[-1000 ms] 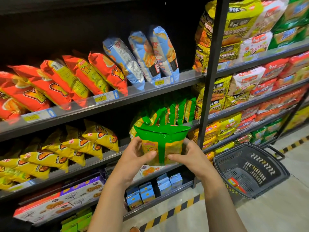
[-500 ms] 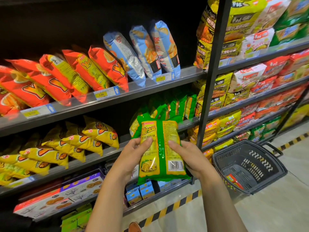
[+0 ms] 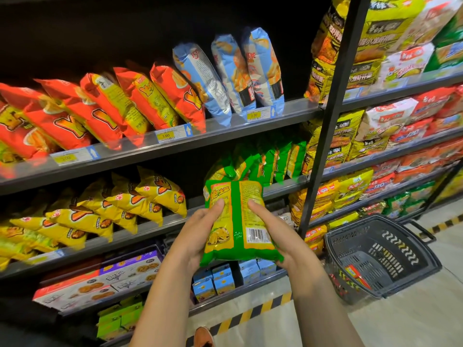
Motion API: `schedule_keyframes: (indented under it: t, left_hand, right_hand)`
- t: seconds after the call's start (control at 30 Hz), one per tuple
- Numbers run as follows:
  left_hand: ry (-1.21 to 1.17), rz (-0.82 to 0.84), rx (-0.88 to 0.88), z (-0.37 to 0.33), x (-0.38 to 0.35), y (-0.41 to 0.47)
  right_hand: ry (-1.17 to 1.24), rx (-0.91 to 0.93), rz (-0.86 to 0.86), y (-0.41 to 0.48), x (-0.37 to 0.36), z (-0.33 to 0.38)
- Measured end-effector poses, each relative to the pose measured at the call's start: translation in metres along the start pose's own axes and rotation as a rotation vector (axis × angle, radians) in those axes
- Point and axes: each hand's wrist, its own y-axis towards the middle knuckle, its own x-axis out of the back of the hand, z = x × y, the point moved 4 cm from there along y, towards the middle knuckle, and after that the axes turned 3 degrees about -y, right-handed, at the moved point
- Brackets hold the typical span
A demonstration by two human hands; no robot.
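Yellow snack bags [image 3: 120,204] leaned on the middle shelf at the left. In front of the shelving, the left hand [image 3: 200,236] gripped one edge of a green snack bag [image 3: 238,221], thumb across its printed back. The right hand [image 3: 280,236] clasped the other edge. The bag was upright in the air. A dark basket [image 3: 370,216] sat on the floor, right.

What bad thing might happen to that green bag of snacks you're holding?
1. The left hand and the right hand grip the green bag with thumbs pressing its back, so squeezing too hard might crush the snacks inside.
2. The basket sits low on the floor off to the right, so a careless toss could miss it.
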Motion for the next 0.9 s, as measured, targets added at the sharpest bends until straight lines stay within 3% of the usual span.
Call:
schedule_keyframes:
  t: [0.1,0.2,0.27,0.37,0.5,0.63,0.8,0.9]
  left_hand:
    - [0.037,-0.111,-0.067,0.004,0.007,0.004]
    - [0.234,-0.257,-0.269,-0.002,0.014,0.004]
    - [0.29,-0.255,-0.347,-0.008,0.01,0.001]
    - [0.245,-0.079,-0.294,-0.01,-0.012,-0.003]
    - [0.257,0.017,-0.277,-0.006,-0.026,-0.005]
    - [0.208,-0.024,-0.266,-0.005,-0.015,-0.004]
    - [0.09,-0.159,-0.218,0.005,0.002,0.001]
    - [0.023,-0.15,-0.172,0.01,0.013,0.005]
  right_hand:
    - [0.097,0.039,0.038,0.011,0.0,-0.009]
    - [-0.025,0.166,-0.091,0.02,0.007,-0.012]
    - [-0.126,0.254,-0.179,0.024,0.009,-0.013]
    - [-0.225,0.366,-0.237,0.028,0.005,-0.012]
    - [-0.279,0.415,-0.17,0.029,-0.004,-0.009]
    - [-0.311,0.368,-0.142,0.029,0.001,-0.008]
    - [-0.32,0.437,-0.176,0.024,0.006,-0.005]
    - [-0.245,0.46,-0.208,0.025,0.012,-0.006]
